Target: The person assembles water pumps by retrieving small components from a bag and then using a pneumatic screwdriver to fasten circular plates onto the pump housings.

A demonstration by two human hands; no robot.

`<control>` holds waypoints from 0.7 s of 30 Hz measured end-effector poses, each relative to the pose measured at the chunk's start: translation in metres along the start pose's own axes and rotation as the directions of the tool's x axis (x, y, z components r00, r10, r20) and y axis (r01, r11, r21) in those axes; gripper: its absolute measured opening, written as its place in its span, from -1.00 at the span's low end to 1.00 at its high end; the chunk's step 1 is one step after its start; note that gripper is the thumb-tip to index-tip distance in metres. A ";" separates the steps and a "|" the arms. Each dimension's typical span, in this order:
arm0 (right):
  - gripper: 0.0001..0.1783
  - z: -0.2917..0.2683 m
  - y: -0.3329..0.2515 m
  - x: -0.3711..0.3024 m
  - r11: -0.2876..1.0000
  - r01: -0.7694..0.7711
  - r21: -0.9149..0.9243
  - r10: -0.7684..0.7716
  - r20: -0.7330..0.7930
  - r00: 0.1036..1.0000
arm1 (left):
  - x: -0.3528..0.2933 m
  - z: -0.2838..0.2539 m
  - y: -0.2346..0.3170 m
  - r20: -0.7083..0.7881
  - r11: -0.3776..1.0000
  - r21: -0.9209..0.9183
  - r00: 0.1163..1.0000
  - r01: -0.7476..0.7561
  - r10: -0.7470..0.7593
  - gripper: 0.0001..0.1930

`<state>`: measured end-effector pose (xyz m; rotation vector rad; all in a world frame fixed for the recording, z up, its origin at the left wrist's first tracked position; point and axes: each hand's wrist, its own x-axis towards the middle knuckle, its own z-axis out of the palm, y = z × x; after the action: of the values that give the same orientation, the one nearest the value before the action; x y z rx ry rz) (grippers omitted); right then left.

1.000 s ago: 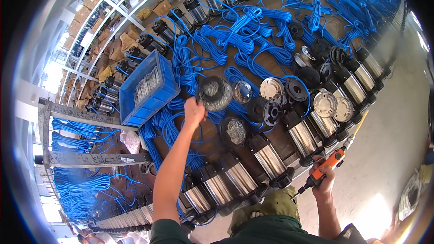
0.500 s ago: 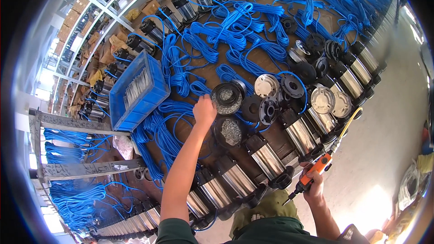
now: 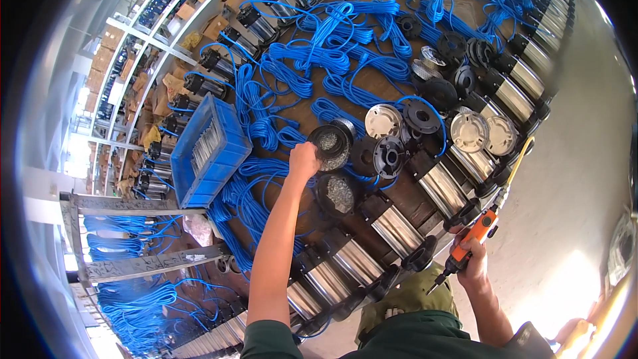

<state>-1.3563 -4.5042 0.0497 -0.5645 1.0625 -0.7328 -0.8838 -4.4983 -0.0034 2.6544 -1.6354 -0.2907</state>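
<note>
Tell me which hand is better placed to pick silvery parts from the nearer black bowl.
Left, probably: the left hand is close to the nearer black bowl, while the right hand grips an orange power screwdriver, farther off.

Bright scene — left edge partly blown out. Glare patch on floor [image 3: 570, 276], hard highlights on metal cylinders [image 3: 357, 260]. Fisheye bends shelves [image 3: 149, 39]; corners black, bluish fringe at rim. Hazy smear upper right — middle fairly sharp.

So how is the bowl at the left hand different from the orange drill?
The bowl is round and dark; the drill is long and orange. The bowl holds little bits; the drill has a yellow hose. The left hand touches the bowl; the right hand grips the drill. Each has one hand.
</note>
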 end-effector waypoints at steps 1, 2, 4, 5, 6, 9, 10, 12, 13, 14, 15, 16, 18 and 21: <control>-0.61 0.003 -0.006 -0.002 1.000 -0.011 -0.012 0.011 0.002 1.000 | 0.003 0.006 -0.007 -0.012 1.000 0.009 1.000 0.008 -0.008 -0.81; -0.61 0.003 -0.008 -0.004 1.000 -0.020 -0.019 0.020 -0.005 1.000 | 0.006 0.007 -0.007 -0.021 1.000 0.019 1.000 0.006 -0.006 -0.82; -0.61 0.001 -0.006 -0.007 1.000 -0.019 -0.004 0.019 -0.037 0.999 | 0.007 0.010 -0.006 -0.024 1.000 0.024 1.000 0.018 -0.017 -0.84; -0.61 0.001 -0.008 -0.008 1.000 -0.015 -0.007 0.015 -0.038 0.999 | 0.008 0.008 -0.002 -0.028 0.999 0.024 0.999 0.023 -0.022 -0.84; -0.61 0.000 -0.011 -0.009 1.000 -0.010 -0.010 0.010 -0.038 0.999 | 0.009 0.005 -0.001 -0.031 0.999 -0.010 0.998 0.046 -0.046 -0.84; -0.61 -0.001 -0.016 -0.014 0.999 -0.049 -0.004 0.049 -0.024 0.998 | -0.004 -0.002 -0.006 -0.105 0.979 -0.176 0.987 0.105 -0.125 -0.84; -0.61 -0.002 -0.016 -0.015 0.998 -0.060 -0.007 0.060 -0.020 0.998 | -0.004 0.016 -0.028 -0.131 0.912 -0.393 0.974 0.118 -0.183 -0.86; -0.62 -0.002 -0.017 -0.015 0.998 -0.066 -0.003 0.066 -0.043 0.997 | -0.009 0.000 -0.022 0.259 0.427 -0.805 0.891 0.413 -0.373 -0.86; -0.62 -0.006 -0.015 -0.014 0.998 -0.062 0.002 0.062 -0.054 0.997 | -0.010 0.001 -0.023 0.361 0.142 -0.891 0.863 0.431 -0.353 -0.86; -0.62 -0.009 -0.014 -0.014 0.998 -0.058 0.007 0.058 -0.055 0.997 | -0.016 0.003 -0.029 0.448 -0.156 -0.894 0.838 0.420 -0.311 -0.87; -0.63 -0.010 -0.014 -0.014 0.999 -0.054 0.009 0.054 -0.044 0.998 | -0.022 0.008 -0.037 0.482 -0.326 -0.858 0.841 0.396 -0.247 -0.85; -0.64 -0.014 -0.010 -0.013 0.999 -0.051 0.018 0.052 -0.035 0.998 | -0.026 0.014 -0.044 0.493 -0.504 -0.785 0.857 0.361 -0.153 -0.85; -0.64 -0.018 -0.006 -0.011 0.995 -0.088 0.050 0.090 -0.033 0.995 | -0.034 0.022 -0.045 0.489 -0.644 -0.696 0.867 0.317 -0.101 -0.84; -0.64 -0.019 -0.003 -0.010 0.988 -0.114 0.101 0.119 -0.048 0.992 | -0.035 0.029 -0.040 0.476 -0.653 -0.703 0.868 0.280 -0.140 -0.76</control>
<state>-1.3776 -4.4996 0.0497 -0.3972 1.0937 -0.6962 -0.8687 -4.4461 -0.0313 1.0600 0.1771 -1.1813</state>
